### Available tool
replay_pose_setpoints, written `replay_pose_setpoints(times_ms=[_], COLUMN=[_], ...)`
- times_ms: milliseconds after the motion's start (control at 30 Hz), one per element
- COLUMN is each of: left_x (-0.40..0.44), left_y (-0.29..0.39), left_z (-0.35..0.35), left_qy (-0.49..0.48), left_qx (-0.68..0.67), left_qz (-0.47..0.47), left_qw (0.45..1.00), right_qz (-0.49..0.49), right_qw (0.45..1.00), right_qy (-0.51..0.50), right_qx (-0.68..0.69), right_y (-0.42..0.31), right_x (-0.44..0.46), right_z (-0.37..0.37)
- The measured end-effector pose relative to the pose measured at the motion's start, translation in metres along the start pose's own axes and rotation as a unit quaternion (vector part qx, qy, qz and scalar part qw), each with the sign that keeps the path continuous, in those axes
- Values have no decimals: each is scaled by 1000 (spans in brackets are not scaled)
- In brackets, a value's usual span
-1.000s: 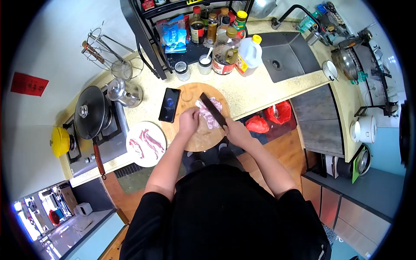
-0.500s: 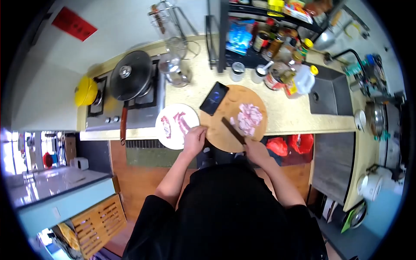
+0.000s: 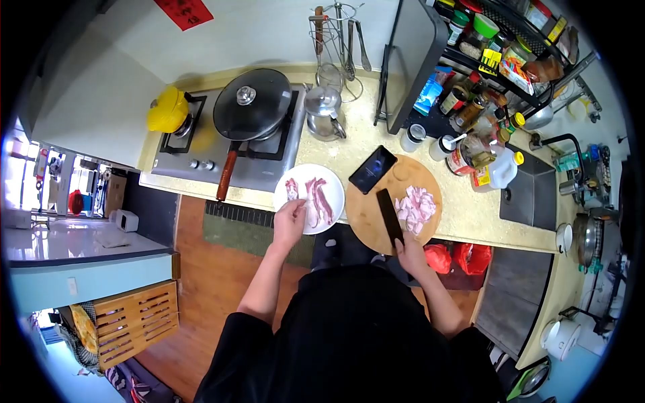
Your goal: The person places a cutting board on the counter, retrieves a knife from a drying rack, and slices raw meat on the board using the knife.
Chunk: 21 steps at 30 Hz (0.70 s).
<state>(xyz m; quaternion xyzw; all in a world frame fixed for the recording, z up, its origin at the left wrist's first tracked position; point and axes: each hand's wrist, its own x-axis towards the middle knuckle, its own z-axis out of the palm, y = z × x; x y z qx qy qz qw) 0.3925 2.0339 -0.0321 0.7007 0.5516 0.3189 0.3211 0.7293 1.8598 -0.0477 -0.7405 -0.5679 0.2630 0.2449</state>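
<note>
My right hand [image 3: 409, 255] grips a dark-bladed kitchen knife [image 3: 388, 215], its blade lying over the round wooden cutting board [image 3: 366, 218]. Chopped pale pink meat [image 3: 416, 209] is heaped beside the blade, on its right. Over the left lower rim of the white plate [image 3: 336, 176] is my left hand [image 3: 289, 223], its fingers drawn together. Strips of raw streaky meat [image 3: 321, 199] lie on that plate, and a smaller piece [image 3: 291, 188] sits just beyond my fingertips. Whether those fingers pinch any meat is hidden. A black phone [image 3: 373, 169] rests at the board's upper left edge.
Left on the counter is a gas stove [image 3: 201, 151] with a lidded black pan [image 3: 252, 104], its handle pointing toward me, and a yellow pot [image 3: 168, 111]. A glass jug [image 3: 324, 114] stands behind the plate. Jars and bottles [image 3: 463, 158] line the right side, before the sink [image 3: 527, 195].
The view has turned, shifting the counter. My left hand has moved from between the plate and board onto the plate's left side. The knife stays in my right hand, now beside the chopped meat.
</note>
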Motion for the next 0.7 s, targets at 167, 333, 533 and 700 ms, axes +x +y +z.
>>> replay_pose_setpoints(times_ms=[167, 333, 533, 700], left_x=[7, 52, 201, 297], left_y=[-4, -2, 5, -3], left_z=[-13, -70, -151, -152], left_qy=[-5, 19, 182, 65], left_qx=[-32, -2, 120, 304], left_qz=[-1, 29, 123, 94], left_qw=[999, 999, 968, 946], right_qz=[205, 195, 196, 230], right_qw=[959, 978, 975, 960], right_qy=[-41, -5, 50, 21], right_qx=[189, -71, -90, -161], right_y=[-10, -44, -53, -84], right_x=[15, 25, 21, 17], right_z=[32, 27, 43, 52])
